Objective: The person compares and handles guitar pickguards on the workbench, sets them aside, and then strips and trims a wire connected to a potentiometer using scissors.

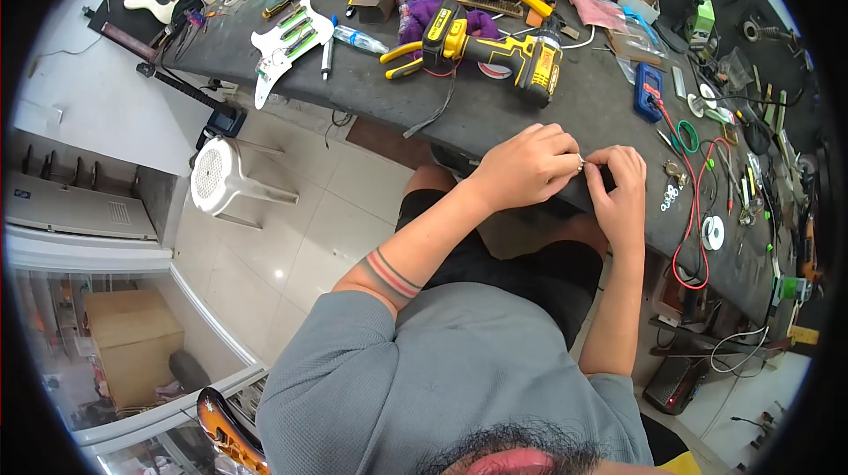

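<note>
My left hand [528, 166] is closed in a pinch at the near edge of the dark workbench [353, 86]. A small shiny piece [580, 163], too small to identify, shows at its fingertips. Close beside it, my right hand [621, 177] has its thumb and fingers pressed together, and whatever they hold is hidden. Beyond my hands lies a yellow and black cordless drill [536, 64]. To the right are a blue multimeter [648, 91] and its red lead [692, 219].
A white pickguard [291, 47], a marker [328, 60] and a plastic bottle [359, 39] lie at the left. White spools [713, 233] and small parts are at the right. A white stool [217, 177] stands on the floor, and a sunburst guitar body [225, 426] is at lower left.
</note>
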{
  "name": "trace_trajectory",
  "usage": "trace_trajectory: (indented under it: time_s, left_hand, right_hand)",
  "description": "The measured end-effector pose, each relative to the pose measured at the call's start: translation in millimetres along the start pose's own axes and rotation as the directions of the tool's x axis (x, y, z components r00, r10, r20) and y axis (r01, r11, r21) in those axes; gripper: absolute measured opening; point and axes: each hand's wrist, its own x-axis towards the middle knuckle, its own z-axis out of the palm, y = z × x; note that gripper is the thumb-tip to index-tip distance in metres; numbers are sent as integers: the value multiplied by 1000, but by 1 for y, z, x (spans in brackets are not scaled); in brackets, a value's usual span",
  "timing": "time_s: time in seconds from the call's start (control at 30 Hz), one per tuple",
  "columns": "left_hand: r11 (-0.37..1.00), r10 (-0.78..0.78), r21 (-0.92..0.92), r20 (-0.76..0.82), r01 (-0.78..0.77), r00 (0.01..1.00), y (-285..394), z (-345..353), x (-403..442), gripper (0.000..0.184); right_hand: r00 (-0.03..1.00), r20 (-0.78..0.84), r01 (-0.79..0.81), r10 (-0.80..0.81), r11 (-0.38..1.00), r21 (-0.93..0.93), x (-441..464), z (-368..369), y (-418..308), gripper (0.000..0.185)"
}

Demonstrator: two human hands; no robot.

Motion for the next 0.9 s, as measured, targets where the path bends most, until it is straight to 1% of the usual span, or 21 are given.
trace_trajectory:
  time_s: [0.3,0.37,0.43,0.5,0.63,0.67,0.8,0.83,0.9]
  left_hand:
    - [1000,-8,-9,-14,8,1000,0,0,0,14]
    - [999,5,-37,-5,-5,1000,-1,-1,2,15]
    - [998,-16,-63,8,16,1000,3,-6,4,16]
    - [996,-13,-87,13,14,1000,2,-4,5,18]
    - [996,-50,-79,2,50,999,8,2,10,16]
    - [996,-51,-75,2,51,999,8,4,11,17]
    - [996,-58,-74,-3,57,998,11,6,15,17]
    - [994,-66,-83,6,66,998,10,7,14,17]
    - [991,-90,-95,22,92,996,8,7,12,18]
  right_hand:
    - [1000,-1,18,-18,1000,10,0,1,1,9]
    - [1000,-2,17,-17,1000,10,0,1,4,8]
    - [998,-27,50,-50,999,4,1,1,5,7]
    - [998,-16,56,-55,998,29,0,-1,9,7]
    - [998,-41,41,-40,999,23,-7,-1,14,9]
    - [999,-23,27,-27,999,27,-8,-3,14,9]
    - [995,-95,35,-28,997,74,-12,1,18,8]
    - [998,-65,27,-23,997,67,-13,1,21,12]
    - [987,-157,29,-15,996,87,-13,1,18,17]
